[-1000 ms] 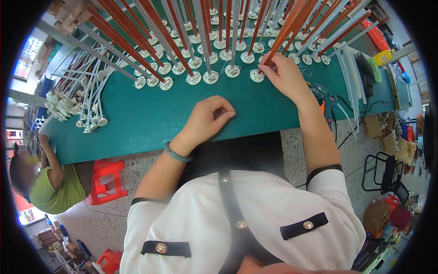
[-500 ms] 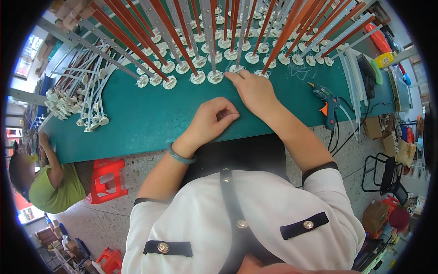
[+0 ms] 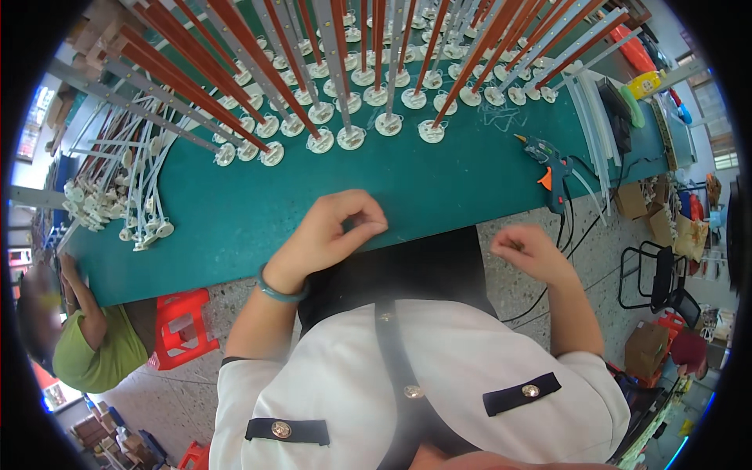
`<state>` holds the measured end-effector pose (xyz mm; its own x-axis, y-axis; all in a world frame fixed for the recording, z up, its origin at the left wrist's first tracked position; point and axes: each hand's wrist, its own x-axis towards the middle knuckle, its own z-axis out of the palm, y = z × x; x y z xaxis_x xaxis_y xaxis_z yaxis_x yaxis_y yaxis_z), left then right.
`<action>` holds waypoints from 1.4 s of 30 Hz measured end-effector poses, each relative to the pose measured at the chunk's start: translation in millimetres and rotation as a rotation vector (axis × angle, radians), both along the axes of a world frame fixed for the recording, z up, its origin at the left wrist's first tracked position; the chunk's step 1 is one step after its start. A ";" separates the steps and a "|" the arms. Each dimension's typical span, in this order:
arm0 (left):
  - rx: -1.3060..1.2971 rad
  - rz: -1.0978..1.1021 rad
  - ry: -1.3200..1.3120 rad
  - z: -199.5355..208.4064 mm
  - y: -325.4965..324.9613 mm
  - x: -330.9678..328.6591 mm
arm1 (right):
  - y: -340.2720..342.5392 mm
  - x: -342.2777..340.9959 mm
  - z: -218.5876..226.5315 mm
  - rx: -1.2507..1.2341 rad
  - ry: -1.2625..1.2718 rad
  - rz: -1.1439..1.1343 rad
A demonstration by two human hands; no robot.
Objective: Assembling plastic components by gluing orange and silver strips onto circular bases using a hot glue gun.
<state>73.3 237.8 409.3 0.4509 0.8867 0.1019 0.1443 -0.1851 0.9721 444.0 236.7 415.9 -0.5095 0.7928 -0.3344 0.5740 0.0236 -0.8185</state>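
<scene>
My left hand [image 3: 333, 235], with a bangle on its wrist, hovers at the table's near edge. Its thumb and fingertips are pinched together, hiding anything between them. Off the table to the right, above the floor, is my right hand [image 3: 536, 252], its fingers curled in; what they hold, if anything, I cannot make out. Beyond the hands, rows of upright strips, red-brown and grey, rise from round white bases. The nearest bases include a white base [image 3: 432, 131] under a red-brown strip and a white base [image 3: 351, 137] under a grey strip. A glue gun [image 3: 554, 166] lies nearest my right hand.
On the green table [image 3: 258, 211], a heap of loose strips with white ends [image 3: 141, 180] lies at left. Long pale strips [image 3: 591, 133] lie at right. A person in a green shirt [image 3: 102, 348] sits at far left by a red stool [image 3: 180, 325].
My right hand has left the bases and swung right and back, off the table. My left hand has drawn slightly left and nearer, still pinched. The view has shifted a little.
</scene>
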 end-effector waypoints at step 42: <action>-0.857 0.670 0.637 -291.8 -322.2 -184.4 | 102.6 -178.6 -32.0 0.934 -0.586 -0.070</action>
<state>-111.1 -84.4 117.5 -0.3549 0.6334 -0.6876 0.4518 0.7601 0.4670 265.4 339.2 384.0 -0.4119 0.8801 0.2360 0.8914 0.4429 -0.0958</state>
